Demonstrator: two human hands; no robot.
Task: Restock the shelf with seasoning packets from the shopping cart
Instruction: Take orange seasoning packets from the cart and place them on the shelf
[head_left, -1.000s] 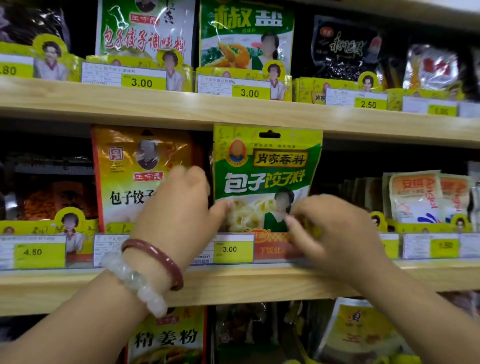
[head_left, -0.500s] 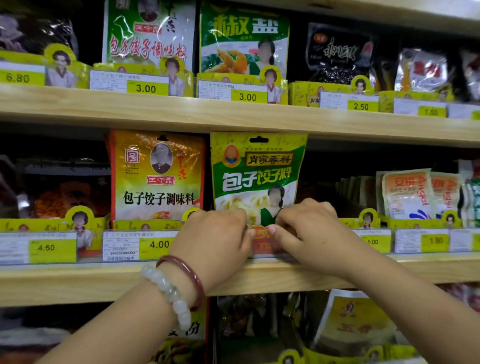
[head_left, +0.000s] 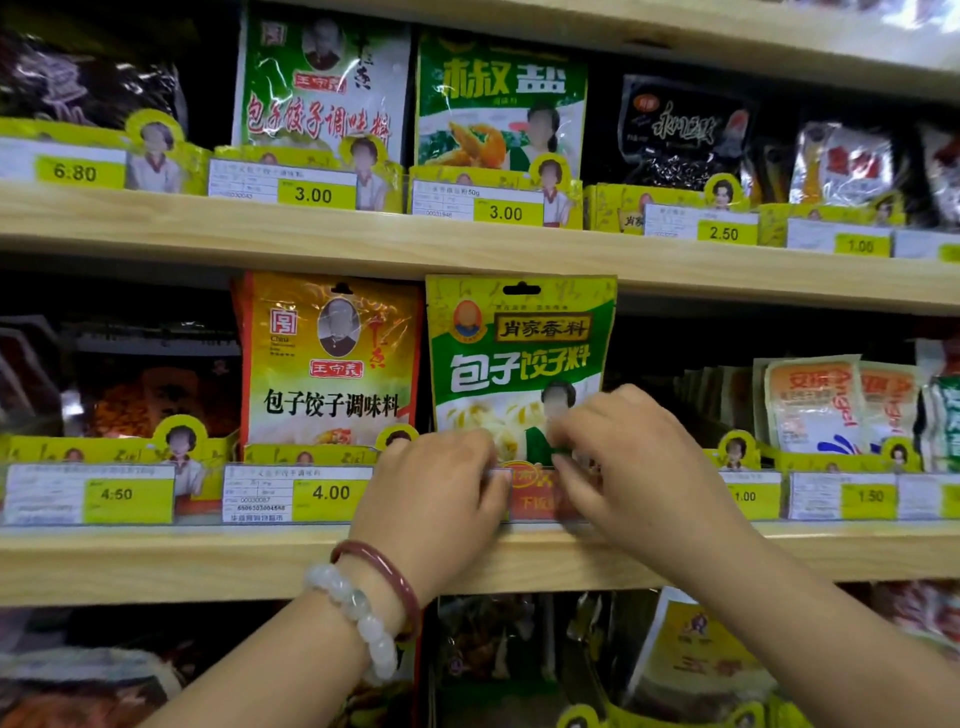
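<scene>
A green seasoning packet (head_left: 519, 358) with white lettering stands upright on the middle wooden shelf (head_left: 208, 564), its top reaching the shelf above. My left hand (head_left: 434, 499), with two bracelets on the wrist, pinches its lower left corner. My right hand (head_left: 628, 457) pinches its lower right part, fingers curled over the packet's front. The packet's bottom edge is hidden behind both hands and the price rail. The shopping cart is out of view.
An orange-yellow seasoning packet (head_left: 330, 364) stands just left of the green one. White sachets (head_left: 815, 405) stand to the right. Price tags (head_left: 301, 493) line the shelf front. The upper shelf (head_left: 363, 239) holds more packets, and more bags (head_left: 691, 660) fill the shelf below.
The green packet has gone lower into its slot behind the price rail. Both hands moved down and closer together at its bottom. The view has shifted slightly.
</scene>
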